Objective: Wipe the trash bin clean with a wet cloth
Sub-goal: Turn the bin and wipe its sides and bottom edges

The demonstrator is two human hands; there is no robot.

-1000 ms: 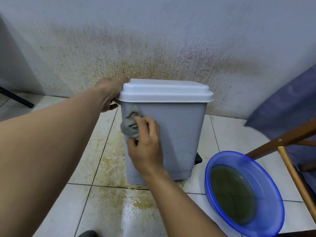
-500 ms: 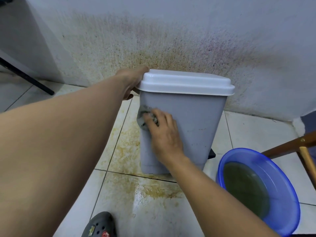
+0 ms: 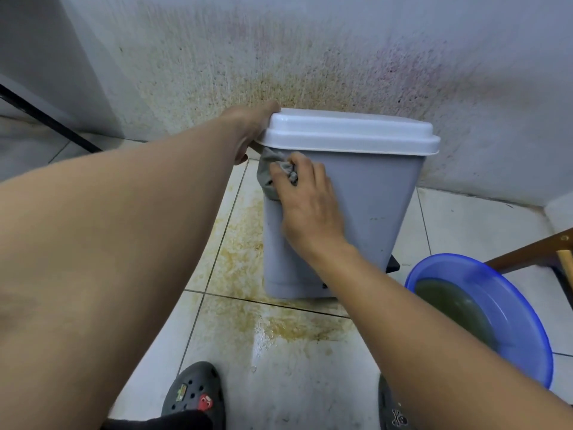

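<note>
Grey plastic trash bin with white lid, at frame centre. Centre left: the lid's rim is gripped by the left hand, apparently steadying it against rubbing. Beside it, a crumpled grey wet cloth is clutched by the right hand and pressed to the bin's upper front corner. Lower right: a blue plastic basin of murky water, probably kept near for rinsing.

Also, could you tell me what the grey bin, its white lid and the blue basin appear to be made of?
Grey rectangular trash bin: probably moulded plastic, matte, with smooth, even-coloured walls. Its white lid: likely plastic too, faintly glossy, with a moulded stepped rim. Round blue basin: seemingly translucent plastic, glossy; light shows through its wall.
</note>
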